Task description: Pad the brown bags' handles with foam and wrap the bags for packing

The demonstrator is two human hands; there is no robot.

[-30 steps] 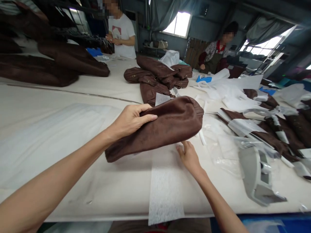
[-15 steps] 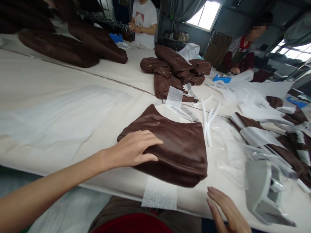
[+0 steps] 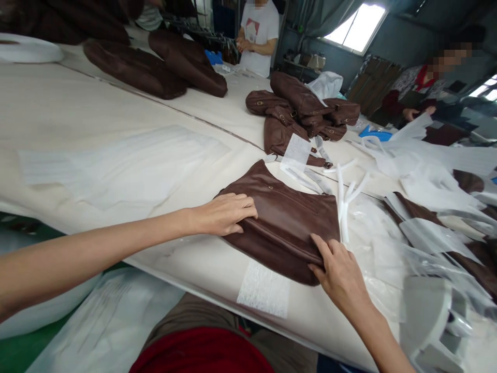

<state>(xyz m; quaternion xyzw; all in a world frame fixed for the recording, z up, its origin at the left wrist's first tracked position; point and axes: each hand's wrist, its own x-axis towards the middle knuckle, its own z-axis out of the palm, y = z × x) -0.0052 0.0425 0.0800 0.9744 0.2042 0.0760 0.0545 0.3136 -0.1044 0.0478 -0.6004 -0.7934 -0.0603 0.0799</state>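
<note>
A dark brown leather handbag (image 3: 287, 217) lies on the table in front of me, its zip pocket facing up and its bottom seam towards me. My left hand (image 3: 229, 213) grips the bag's left part near the bottom seam, fingers curled and thumb underneath. At the lower right corner, my right hand (image 3: 336, 267) pinches the bag's edge between thumb and fingers. The strap, wrapped in white sheet (image 3: 297, 152), stretches away behind the bag. A white fibrous sheet (image 3: 264, 289) lies at the table edge, just below the bag.
Several brown bags (image 3: 298, 106) are heaped behind. White foam strips (image 3: 345, 199) and a grey tape dispenser (image 3: 429, 321) lie to the right, among clear plastic. Thin white wrapping (image 3: 132, 166) spreads on the left. Two people (image 3: 258, 39) stand across the table (image 3: 97, 109).
My right hand has come up from the table edge onto the bag's lower right corner. My left fingers have curled around the bag. The view has shifted left.
</note>
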